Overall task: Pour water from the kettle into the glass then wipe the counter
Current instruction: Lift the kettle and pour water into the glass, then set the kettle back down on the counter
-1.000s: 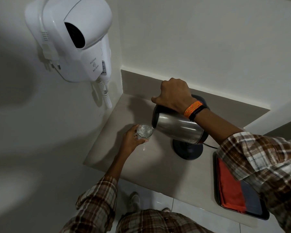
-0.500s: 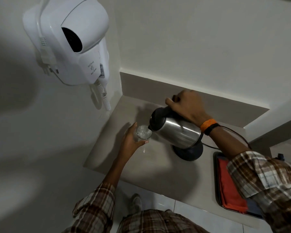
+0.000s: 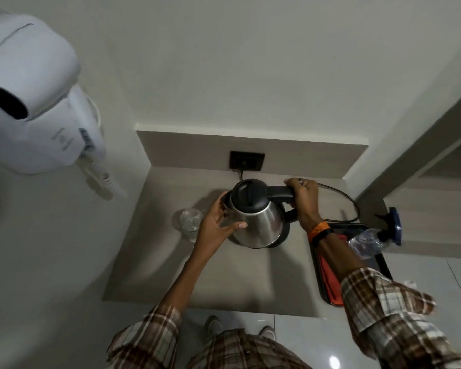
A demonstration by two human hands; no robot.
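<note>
The kettle (image 3: 256,219) stands upright, the right hand (image 3: 302,201) wrapped around its handle. The left hand (image 3: 217,225), fingers spread, cups its left side near the glass (image 3: 190,221).

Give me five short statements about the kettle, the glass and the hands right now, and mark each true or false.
1. The kettle is tilted over the glass. False: it stands upright on its base.
2. The right hand holds the kettle's handle. True.
3. The left hand holds the glass. False: it touches the kettle's side.
4. The glass stands on the counter. True.
5. The red cloth is in a hand. False: it lies in the tray.
</note>
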